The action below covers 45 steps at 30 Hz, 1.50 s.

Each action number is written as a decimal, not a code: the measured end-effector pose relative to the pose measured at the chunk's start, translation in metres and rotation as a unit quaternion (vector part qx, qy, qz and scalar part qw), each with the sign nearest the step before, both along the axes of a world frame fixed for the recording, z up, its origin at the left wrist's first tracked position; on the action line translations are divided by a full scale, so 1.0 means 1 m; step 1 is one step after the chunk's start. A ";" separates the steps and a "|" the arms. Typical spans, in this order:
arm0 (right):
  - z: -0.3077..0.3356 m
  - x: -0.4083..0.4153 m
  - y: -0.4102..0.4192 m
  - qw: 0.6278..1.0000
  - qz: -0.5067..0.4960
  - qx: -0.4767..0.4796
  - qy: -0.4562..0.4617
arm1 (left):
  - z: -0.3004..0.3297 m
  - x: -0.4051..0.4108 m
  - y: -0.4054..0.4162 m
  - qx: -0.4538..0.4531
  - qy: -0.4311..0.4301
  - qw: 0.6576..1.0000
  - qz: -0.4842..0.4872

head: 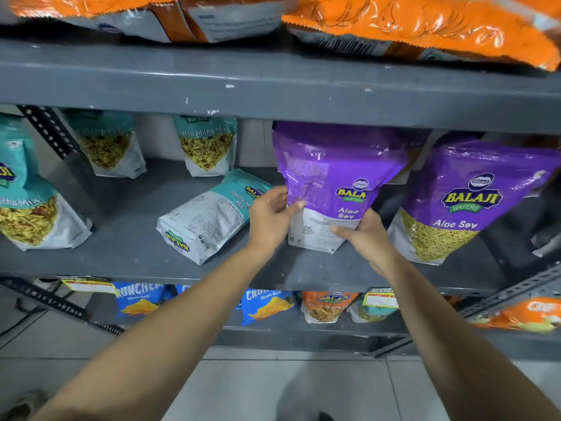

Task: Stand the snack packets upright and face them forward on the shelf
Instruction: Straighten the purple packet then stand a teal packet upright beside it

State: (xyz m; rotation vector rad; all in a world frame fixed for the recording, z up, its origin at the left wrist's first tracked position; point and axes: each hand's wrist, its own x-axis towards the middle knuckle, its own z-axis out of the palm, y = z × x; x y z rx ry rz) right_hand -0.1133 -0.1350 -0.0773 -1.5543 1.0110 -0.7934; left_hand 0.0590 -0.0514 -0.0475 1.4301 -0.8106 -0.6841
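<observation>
A purple Aloo Sev packet (331,177) stands upright on the grey middle shelf (127,238), its printed back side towards me. My left hand (270,217) grips its lower left edge and my right hand (364,235) holds its lower right corner. A second purple Aloo Sev packet (455,202) stands to the right, front facing me. A teal and white Khatta Mitha Mix packet (209,214) lies flat on the shelf to the left, back side up. Other teal packets stand at the far left (27,205) and at the back (206,144), (109,144).
The shelf board above (273,86) hangs low over the packets and carries orange packets (425,25). The shelf below holds blue (267,305) and orange (328,305) snack packets. Perforated metal braces stand at the left (48,129) and lower right (501,296). Tiled floor lies underneath.
</observation>
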 end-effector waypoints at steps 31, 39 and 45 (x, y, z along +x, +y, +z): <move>0.016 0.008 -0.032 0.996 0.078 0.033 -0.017 | 0.021 0.054 -0.032 0.046 0.053 0.973 -0.219; 0.064 0.017 -0.022 0.975 -0.018 0.018 -0.219 | 0.037 0.055 -0.037 -0.001 0.050 0.979 -0.198; 0.079 0.031 -0.011 0.946 -0.165 -0.046 -0.275 | 0.061 0.060 -0.036 -0.092 0.074 0.982 -0.145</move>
